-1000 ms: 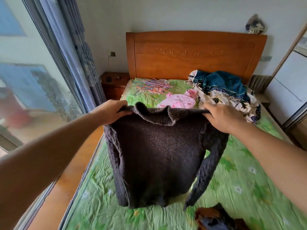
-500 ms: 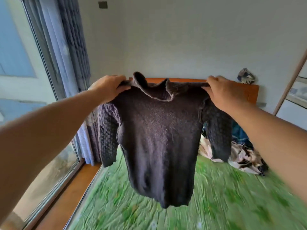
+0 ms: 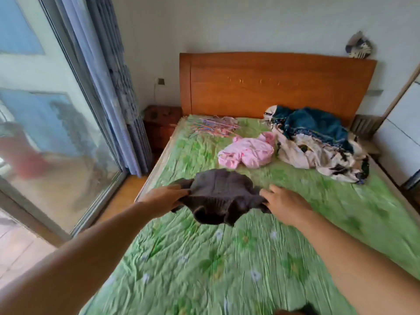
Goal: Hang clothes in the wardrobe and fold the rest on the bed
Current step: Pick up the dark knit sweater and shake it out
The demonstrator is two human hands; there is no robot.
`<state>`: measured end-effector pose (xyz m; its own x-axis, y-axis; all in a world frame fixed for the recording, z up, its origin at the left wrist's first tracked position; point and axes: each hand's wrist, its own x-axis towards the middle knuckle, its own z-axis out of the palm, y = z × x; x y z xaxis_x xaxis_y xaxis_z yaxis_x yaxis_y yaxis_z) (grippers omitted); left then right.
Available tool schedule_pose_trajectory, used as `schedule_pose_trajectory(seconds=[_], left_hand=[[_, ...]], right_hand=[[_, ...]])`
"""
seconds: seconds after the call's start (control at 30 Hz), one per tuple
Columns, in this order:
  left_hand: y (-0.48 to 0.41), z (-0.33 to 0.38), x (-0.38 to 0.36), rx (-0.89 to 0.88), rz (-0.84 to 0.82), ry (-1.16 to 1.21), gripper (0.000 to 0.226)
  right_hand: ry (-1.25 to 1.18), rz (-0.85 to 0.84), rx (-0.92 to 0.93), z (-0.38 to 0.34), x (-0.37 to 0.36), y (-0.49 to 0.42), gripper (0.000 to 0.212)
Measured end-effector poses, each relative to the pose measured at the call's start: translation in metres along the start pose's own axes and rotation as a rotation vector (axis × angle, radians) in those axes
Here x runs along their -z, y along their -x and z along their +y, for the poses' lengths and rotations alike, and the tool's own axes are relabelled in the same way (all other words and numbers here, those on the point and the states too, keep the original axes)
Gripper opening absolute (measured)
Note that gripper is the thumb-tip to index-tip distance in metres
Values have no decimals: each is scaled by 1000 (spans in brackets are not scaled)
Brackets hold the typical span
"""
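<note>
Dark sweater (image 3: 221,196) gripped at either end by left hand (image 3: 164,197) and right hand (image 3: 283,203), bunched between them above green bed (image 3: 204,269). Pink garment (image 3: 247,153) lain beyond hands.

The dark knit sweater (image 3: 218,196) is bunched into ruffled folds. The left hand (image 3: 163,198) and right hand (image 3: 284,203) grip its left and right edges over the middle of the bed (image 3: 204,269). A crumpled pink garment (image 3: 247,153) lies farther back on the green sheet. An unfolded pile of blue and patterned clothes (image 3: 318,142) lies at far right.
</note>
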<state>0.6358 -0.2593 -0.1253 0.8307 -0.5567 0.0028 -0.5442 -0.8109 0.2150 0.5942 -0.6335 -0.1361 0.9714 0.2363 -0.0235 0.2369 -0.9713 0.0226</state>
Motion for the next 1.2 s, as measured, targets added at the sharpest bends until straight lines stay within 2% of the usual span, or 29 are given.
schedule_pose_trajectory(seconds=[0.07,0.13,0.23,0.4,0.53,0.73,0.83,0.9,0.97,1.03,1.1,1.13,1.17,1.2], left_hand=[[21,-11,-77,-76,-36,17,32],[43,-21,-156,-28,-260,-92,25],[84,-23,-258,8,-489,-120,25],[144,-9,-375,-14,-692,-235,34],[171,-6,-425,11,-804,-237,41],[217,17,-458,54,-1021,-140,41],[225,25,-461,94,-1058,-155,47],[214,34,-457,103,-1109,-193,50],[194,46,-451,105,-1100,-204,46],[168,59,-452,126,-950,-108,37],[142,75,-460,210,-744,150,32],[128,86,-464,244,-659,297,32],[114,100,-468,252,-590,420,30],[102,115,-474,237,-534,513,27]], right_hand=[[-11,-134,13,-20,-72,22,14],[-19,-261,27,-40,-144,45,22],[-7,-419,63,-70,-240,78,33],[14,-625,119,-107,-351,135,35],[22,-750,147,-117,-402,168,37],[0,-1026,224,-140,-431,218,41],[-25,-1042,199,-147,-438,228,34],[-97,-1065,130,-147,-437,225,46],[-280,-998,-45,-141,-431,214,55],[-442,-699,-233,-127,-424,196,48],[-529,-364,-420,-102,-423,170,31],[-566,-250,-519,-86,-425,154,21],[-600,-180,-616,-68,-428,138,15],[-627,-156,-718,-51,-432,123,17]])
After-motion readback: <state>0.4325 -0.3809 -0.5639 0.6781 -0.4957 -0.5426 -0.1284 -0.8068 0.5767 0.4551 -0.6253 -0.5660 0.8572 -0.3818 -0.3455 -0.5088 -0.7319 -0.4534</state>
